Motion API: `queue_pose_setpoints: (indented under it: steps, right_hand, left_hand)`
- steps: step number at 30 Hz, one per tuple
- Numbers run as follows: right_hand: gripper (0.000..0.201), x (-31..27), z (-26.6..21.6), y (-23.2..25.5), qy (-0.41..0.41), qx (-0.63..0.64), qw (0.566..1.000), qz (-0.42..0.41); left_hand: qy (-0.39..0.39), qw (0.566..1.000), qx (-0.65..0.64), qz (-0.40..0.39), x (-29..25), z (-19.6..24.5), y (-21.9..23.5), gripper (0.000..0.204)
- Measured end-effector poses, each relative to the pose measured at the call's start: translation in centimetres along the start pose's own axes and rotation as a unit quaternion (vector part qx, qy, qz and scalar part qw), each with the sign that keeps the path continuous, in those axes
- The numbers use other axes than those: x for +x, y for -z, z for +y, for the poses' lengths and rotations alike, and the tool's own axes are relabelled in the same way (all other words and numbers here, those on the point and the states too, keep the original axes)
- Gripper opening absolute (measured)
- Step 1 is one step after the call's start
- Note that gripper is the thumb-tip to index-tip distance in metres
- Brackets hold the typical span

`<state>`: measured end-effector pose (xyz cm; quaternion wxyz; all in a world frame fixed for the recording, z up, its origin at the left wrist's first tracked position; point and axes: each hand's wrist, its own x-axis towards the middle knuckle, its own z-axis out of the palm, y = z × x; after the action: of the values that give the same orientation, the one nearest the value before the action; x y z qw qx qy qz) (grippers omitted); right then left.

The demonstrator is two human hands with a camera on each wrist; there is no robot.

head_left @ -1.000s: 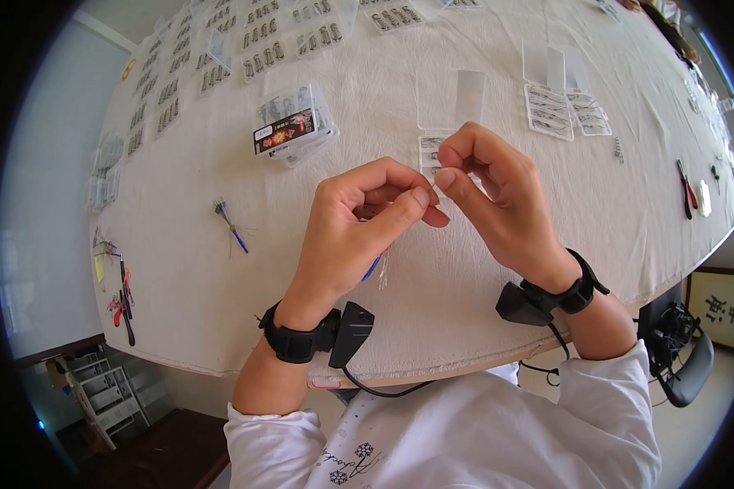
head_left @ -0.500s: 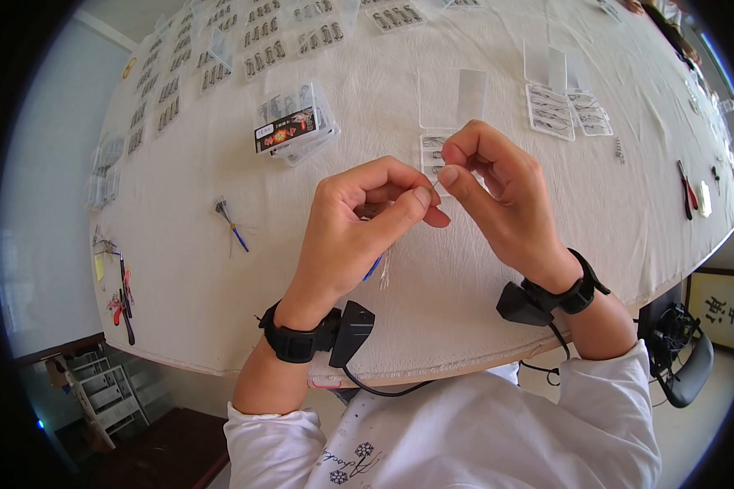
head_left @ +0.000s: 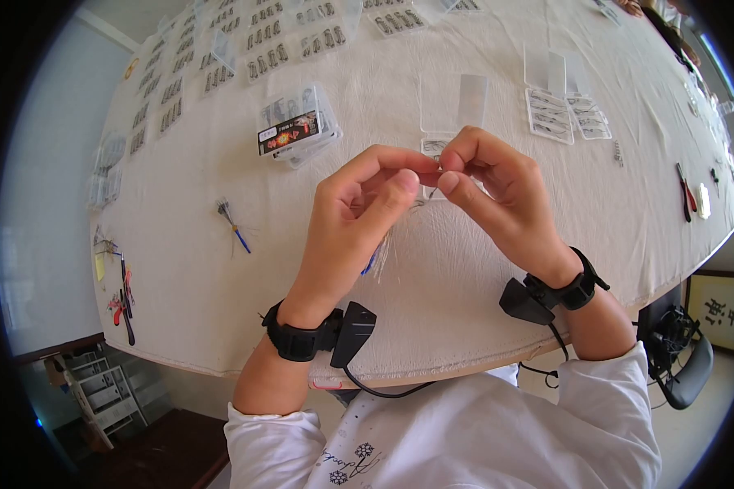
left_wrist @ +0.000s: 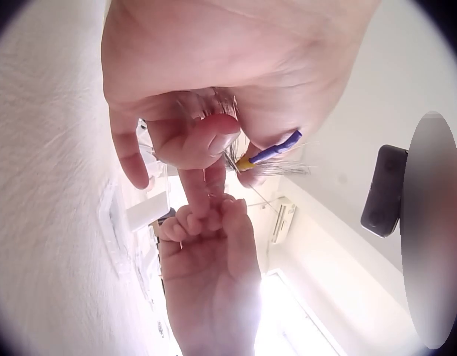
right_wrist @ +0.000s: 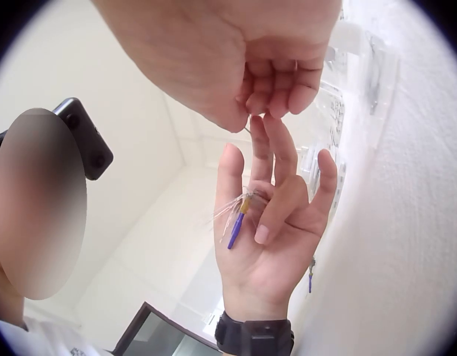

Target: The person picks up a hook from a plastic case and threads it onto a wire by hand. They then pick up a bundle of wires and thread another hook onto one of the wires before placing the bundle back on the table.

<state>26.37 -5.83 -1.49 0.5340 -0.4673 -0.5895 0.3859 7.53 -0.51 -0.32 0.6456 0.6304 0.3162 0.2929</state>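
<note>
My left hand (head_left: 351,208) is raised over the cloth-covered table, index and middle fingers stretched to the right fingertips, thumb standing apart. One finger folds into its palm over a bundle of thin wires (right_wrist: 247,200) with a yellow band and a blue sleeve (left_wrist: 276,148). Loose wire ends fan out below that hand in the head view. My right hand (head_left: 501,196) pinches a thin dark wire piece (right_wrist: 248,129) between thumb and index finger, its other fingers curled; most of the piece is hidden. Behind both hands lies an open clear box (head_left: 432,147), partly covered by them.
A stack of clear boxes (head_left: 289,130) with a black label stands back left. Another wire bundle (head_left: 230,218) with a blue sleeve lies at left. Open boxes (head_left: 550,114) and red-handled pliers (head_left: 687,196) are at right. Several filled trays (head_left: 267,61) line the back; tools (head_left: 126,301) lie at the left edge.
The left thumb has lifted from the index finger where the two pinched the thin piece. The left fingers have straightened toward the right fingertips. The right hand has barely shifted.
</note>
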Motion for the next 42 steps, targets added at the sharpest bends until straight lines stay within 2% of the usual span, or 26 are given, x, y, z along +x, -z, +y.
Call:
queue_pose_setpoints:
  steps: [2,8,12,17,20,23,35,38,41,42]
  right_hand:
    - [0.011,0.0,-0.1,0.1,-0.026,0.022,0.999,0.017]
    - [0.011,-0.1,-0.4,-0.1,-0.056,0.076,0.995,0.013]
    - [0.012,-0.2,-0.4,-0.2,-0.063,0.122,0.991,0.007]
    - [0.012,-0.1,-0.8,-0.1,-0.076,0.141,0.987,0.010]
    - [0.012,-0.2,-0.3,-0.1,-0.070,0.164,0.984,0.018]
    - [0.012,-0.1,-0.2,0.0,-0.057,0.166,0.984,0.020]
    - [0.010,0.1,-0.3,0.3,-0.072,0.129,0.988,0.038]
    - [0.012,0.3,-0.7,0.2,-0.087,0.175,0.978,0.067]
    - [0.014,0.5,-0.5,0.1,-0.085,0.162,0.981,0.059]
    - [0.013,0.4,-0.3,0.0,-0.069,0.124,0.989,0.035]
  left_hand:
    - [-0.055,0.998,-0.018,0.002,0.4,-0.8,0.1,0.029]
    - [-0.074,0.993,-0.025,0.083,0.4,-0.7,0.1,0.026]
    - [-0.007,0.999,0.015,0.043,0.2,-0.3,0.0,0.023]
    - [0.010,0.999,0.032,0.022,-0.1,0.3,-0.5,0.024]
    - [-0.014,0.998,0.053,0.014,0.1,-0.3,-0.4,0.022]
    - [0.016,0.999,0.044,0.021,0.0,0.1,-0.3,0.020]
    - [-0.011,0.998,0.040,0.049,0.1,-0.4,-0.2,0.020]
    - [-0.012,0.997,0.068,0.045,0.1,-0.4,-0.1,0.022]
    - [-0.016,0.995,0.086,0.049,0.0,-0.1,-0.2,0.023]
    - [-0.018,0.995,0.086,0.047,0.0,-0.1,-0.2,0.023]
